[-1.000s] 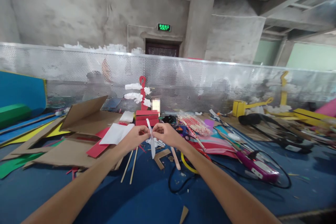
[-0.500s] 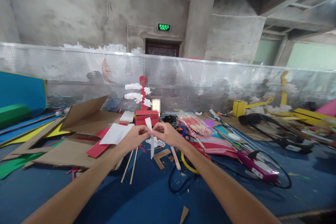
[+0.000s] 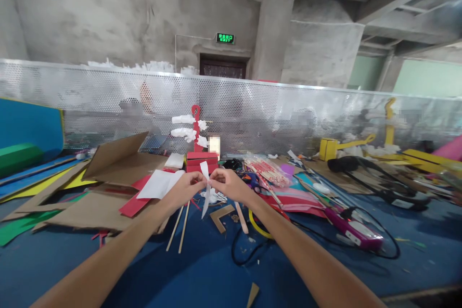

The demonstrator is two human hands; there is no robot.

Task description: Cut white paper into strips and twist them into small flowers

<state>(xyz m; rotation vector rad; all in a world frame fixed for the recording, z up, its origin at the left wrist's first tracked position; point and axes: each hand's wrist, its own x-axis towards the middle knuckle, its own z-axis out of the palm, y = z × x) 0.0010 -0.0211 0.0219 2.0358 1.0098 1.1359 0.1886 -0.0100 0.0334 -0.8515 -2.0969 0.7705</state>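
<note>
Both of my hands meet above the blue table (image 3: pixel 202 269) and pinch a narrow white paper strip (image 3: pixel 205 204) between them. My left hand (image 3: pixel 186 188) grips it from the left, my right hand (image 3: pixel 228 184) from the right, fingers closed. The strip stands roughly upright, its upper end poking above my fingers and its lower end hanging below. Just beyond my hands stands a red cardboard model (image 3: pixel 199 154) with white paper tufts on its post.
Brown cardboard sheets (image 3: pixel 108 187) and red and white paper lie at the left. Wooden sticks (image 3: pixel 179 228), a black cable (image 3: pixel 252 250) and a purple glue gun (image 3: pixel 352 231) lie near my arms. A perforated metal screen (image 3: pixel 274 115) closes off the far side.
The paper strip has twisted slightly between my fingers; its lower end now swings a little to the left. My hands stay in the same place.
</note>
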